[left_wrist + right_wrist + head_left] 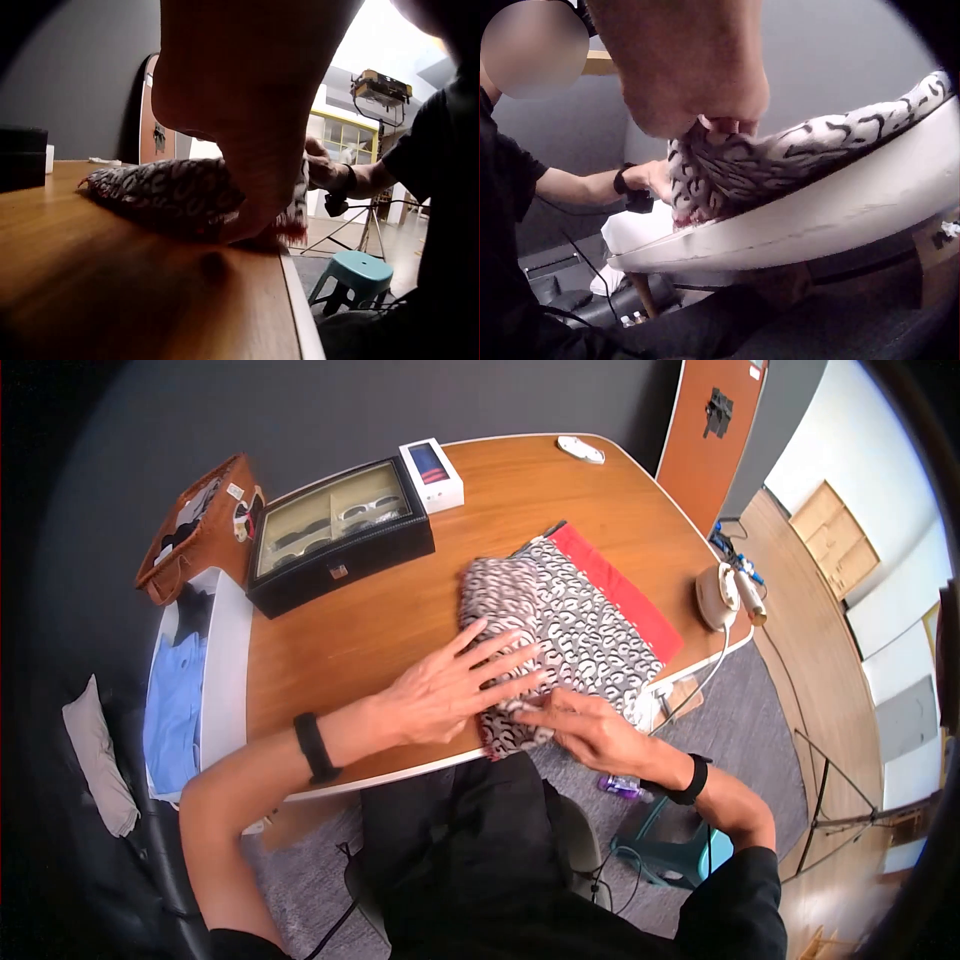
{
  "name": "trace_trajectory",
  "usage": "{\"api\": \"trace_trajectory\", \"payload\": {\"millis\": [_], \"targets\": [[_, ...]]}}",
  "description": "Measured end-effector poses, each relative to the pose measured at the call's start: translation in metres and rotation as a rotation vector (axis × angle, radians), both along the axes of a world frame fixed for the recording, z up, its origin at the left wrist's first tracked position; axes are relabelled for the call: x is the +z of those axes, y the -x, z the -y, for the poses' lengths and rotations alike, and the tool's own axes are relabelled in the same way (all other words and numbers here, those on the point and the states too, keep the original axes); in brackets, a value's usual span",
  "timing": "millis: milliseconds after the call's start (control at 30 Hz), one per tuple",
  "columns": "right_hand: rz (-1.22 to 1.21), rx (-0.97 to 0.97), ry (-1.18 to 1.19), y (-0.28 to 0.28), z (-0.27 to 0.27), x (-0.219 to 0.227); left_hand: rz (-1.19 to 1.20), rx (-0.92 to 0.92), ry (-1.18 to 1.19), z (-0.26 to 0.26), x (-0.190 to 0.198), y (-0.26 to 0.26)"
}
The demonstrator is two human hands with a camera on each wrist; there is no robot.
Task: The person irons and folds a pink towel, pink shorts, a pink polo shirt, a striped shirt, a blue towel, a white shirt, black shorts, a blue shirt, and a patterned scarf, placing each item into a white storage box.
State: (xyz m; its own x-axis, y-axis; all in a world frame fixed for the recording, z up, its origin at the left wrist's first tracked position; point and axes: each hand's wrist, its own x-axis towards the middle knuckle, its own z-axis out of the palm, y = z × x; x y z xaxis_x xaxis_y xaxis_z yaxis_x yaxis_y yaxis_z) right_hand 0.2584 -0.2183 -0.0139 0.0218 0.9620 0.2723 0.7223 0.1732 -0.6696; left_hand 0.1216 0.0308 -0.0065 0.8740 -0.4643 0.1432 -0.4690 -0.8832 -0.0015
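A leopard-print scarf [600,610] in grey, white and black, with a red border, lies partly folded on the table near its front edge. My left hand [450,685] rests on the folded part with its fingers spread and fairly straight. At the scarf's near end, my right hand [590,730] pinches the cloth with curled fingers. The right wrist view shows that hand's fingers [731,126] gathering the cloth, which bunches below them along the table edge. A reddish fringe hangs at the scarf's near end in the left wrist view.
On the wooden table [330,680] stand a black glasses case [340,545], a white box [433,475] and a brown basket [205,525]. A white bin [225,660] holds blue cloth. A corded beige appliance [717,597] sits at the right edge. Below is a teal stool [360,271].
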Motion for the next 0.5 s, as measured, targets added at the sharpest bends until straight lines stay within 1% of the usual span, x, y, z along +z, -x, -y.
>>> {"api": "trace_trajectory", "payload": {"millis": [100, 133, 233, 267, 367, 400, 467, 500], "targets": [[-0.093, -0.171, -0.139, -0.002, -0.007, 0.007, -0.051, 0.097, -0.005, -0.004, -0.012, 0.010], [-0.148, -0.222, -0.109, -0.004, -0.007, 0.006, -0.062, 0.116, 0.080, -0.005, -0.008, 0.011], [-0.192, -0.213, -0.097, -0.010, -0.003, 0.003, 0.023, 0.163, 0.375, -0.002, -0.016, 0.007], [-0.229, -0.219, -0.112, -0.007, -0.002, 0.002, 0.119, 0.183, 0.393, 0.005, -0.020, 0.001], [-0.303, -0.242, -0.128, -0.001, -0.002, 0.010, 0.285, 0.265, 0.319, 0.013, -0.031, -0.021], [-0.305, -0.185, -0.103, -0.004, 0.000, 0.011, 0.412, 0.277, 0.408, 0.018, -0.033, -0.031], [-0.307, -0.077, -0.059, -0.017, 0.004, 0.014, 0.399, 0.225, 0.447, 0.010, -0.025, -0.046], [-0.282, -0.169, -0.054, -0.027, 0.007, 0.013, 0.393, 0.198, 0.465, 0.005, -0.020, -0.056]]}}
